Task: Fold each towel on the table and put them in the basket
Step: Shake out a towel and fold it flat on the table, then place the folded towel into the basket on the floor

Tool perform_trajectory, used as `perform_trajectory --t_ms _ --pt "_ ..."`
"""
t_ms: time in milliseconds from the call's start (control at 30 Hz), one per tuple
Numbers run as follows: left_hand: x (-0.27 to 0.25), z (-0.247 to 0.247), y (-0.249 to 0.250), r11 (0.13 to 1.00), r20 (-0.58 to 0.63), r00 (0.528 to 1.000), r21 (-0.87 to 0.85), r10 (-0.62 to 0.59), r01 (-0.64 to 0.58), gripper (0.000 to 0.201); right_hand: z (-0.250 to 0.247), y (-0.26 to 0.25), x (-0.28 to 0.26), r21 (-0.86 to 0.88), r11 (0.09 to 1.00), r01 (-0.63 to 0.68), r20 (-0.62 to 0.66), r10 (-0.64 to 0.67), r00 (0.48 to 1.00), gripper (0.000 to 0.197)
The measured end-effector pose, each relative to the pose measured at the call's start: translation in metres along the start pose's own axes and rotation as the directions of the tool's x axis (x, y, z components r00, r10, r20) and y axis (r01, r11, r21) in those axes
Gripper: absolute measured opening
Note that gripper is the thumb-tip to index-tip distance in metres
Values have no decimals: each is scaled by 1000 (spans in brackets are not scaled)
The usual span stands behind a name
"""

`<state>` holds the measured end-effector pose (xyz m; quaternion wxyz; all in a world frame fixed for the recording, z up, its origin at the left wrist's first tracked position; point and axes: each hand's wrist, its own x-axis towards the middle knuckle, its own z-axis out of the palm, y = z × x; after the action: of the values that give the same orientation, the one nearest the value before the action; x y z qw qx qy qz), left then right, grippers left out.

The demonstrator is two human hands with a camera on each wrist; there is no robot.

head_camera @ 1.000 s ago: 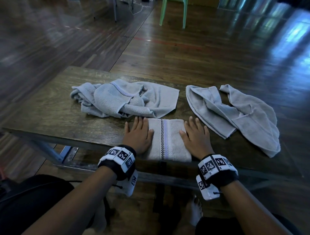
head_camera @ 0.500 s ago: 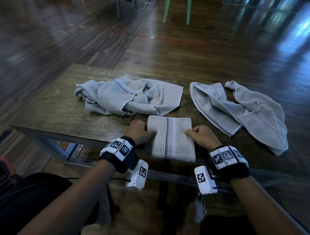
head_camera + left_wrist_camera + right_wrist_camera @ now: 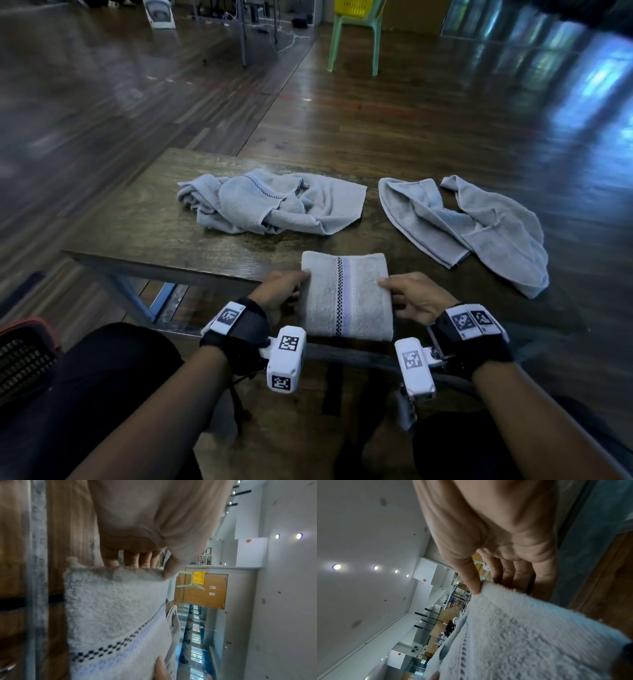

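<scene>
Pinching the folded towel at the table's near edge, left hand and right hand must lift it toward the basket.

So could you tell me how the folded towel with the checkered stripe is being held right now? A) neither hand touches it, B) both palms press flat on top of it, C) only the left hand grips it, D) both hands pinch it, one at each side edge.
D: the left hand and the right hand each pinch a side edge of the folded towel.
</scene>
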<state>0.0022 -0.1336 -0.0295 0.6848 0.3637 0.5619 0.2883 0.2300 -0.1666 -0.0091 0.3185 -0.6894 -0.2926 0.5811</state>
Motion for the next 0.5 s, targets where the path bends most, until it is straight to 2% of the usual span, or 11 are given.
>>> perform_trajectory --t_ms 167,267,367,500 --pt "-44 -12 -11 998 37 997 -21 64 -64 35 11 18 -42 28 999 40 -10 -40 999 24" --pt "-74 -15 -11 995 57 994 -26 94 -92 24 16 17 -72 27 995 97 -19 -97 995 28" --pt "-99 -15 -6 990 76 987 -36 140 -137 23 19 10 -100 8 985 172 -35 -172 984 33" --pt "-129 -15 13 973 106 969 -70 225 -219 10 20 -8 -134 -5 965 263 -14 -263 965 24"
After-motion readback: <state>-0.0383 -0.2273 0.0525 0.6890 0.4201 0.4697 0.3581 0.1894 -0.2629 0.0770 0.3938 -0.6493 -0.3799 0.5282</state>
